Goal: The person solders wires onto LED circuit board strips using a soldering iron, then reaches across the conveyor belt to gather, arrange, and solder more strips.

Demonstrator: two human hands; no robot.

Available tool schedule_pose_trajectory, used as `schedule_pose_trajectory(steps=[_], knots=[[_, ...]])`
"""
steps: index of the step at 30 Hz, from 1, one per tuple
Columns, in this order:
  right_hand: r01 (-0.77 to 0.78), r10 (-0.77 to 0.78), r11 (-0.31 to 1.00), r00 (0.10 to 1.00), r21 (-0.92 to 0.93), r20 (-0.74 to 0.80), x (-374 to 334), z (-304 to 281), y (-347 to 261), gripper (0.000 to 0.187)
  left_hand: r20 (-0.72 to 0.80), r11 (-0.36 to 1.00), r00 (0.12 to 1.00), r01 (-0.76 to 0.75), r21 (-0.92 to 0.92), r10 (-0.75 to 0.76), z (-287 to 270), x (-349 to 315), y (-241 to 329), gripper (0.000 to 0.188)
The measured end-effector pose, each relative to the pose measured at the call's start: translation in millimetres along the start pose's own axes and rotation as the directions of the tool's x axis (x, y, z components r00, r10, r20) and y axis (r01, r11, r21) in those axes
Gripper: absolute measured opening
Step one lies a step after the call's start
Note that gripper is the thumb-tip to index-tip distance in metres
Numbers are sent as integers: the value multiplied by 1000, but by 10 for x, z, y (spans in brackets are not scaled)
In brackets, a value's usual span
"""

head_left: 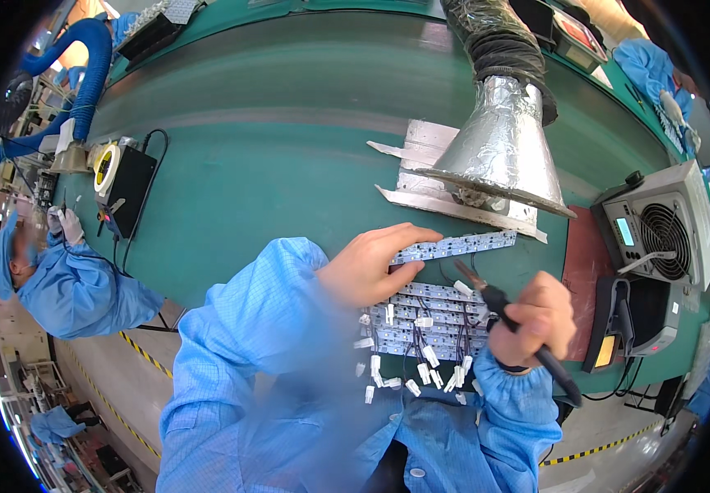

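My left hand (375,264) pinches the left end of a narrow white LED strip board (478,243) between thumb and fingers. The strip lies on the green bench mat, slightly tilted up toward the right. In my right hand (540,320) is a black-handled soldering iron (494,298); its brownish tip points up and left, just below the strip and apart from it. Below my hands, several more LED strip boards (429,314) lie side by side in a stack. Dark wires with white plug connectors (430,356) hang from them toward my body.
A foil-covered fume hood (503,140) hangs over a white tray (429,135) beyond the strips. At right stand a grey fan unit (667,222) and a black iron holder (618,324). Left, a solder reel (108,168) sits by a black box (135,193); a co-worker (84,271) sits there.
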State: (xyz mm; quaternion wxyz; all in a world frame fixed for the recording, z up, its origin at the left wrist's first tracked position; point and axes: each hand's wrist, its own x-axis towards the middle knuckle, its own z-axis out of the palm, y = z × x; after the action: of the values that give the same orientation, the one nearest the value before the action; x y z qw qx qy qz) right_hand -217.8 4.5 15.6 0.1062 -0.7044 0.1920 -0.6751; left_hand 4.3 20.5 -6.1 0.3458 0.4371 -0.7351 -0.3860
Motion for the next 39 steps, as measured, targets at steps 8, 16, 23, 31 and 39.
schedule_pose_trajectory(steps=[8,16,23,31,39], knots=[[-163,156,983,984,-85,-83,76,-269,140,36,10,1000,1000,-16,-21,16,-7,31,-16,38],[-205,207,968,978,-148,-1,54,-297,185,36,7,999,1000,21,-24,-21,-15,45,20,37],[-230,226,965,973,-129,-49,39,-217,211,39,3,999,1000,28,-37,-28,-12,40,32,36],[-229,232,965,973,-125,5,17,-238,233,36,-12,1000,1000,2,-16,-3,0,43,36,36],[-225,227,966,974,-126,-3,20,-232,231,37,-10,1000,1000,17,-17,-17,-2,46,42,35]])
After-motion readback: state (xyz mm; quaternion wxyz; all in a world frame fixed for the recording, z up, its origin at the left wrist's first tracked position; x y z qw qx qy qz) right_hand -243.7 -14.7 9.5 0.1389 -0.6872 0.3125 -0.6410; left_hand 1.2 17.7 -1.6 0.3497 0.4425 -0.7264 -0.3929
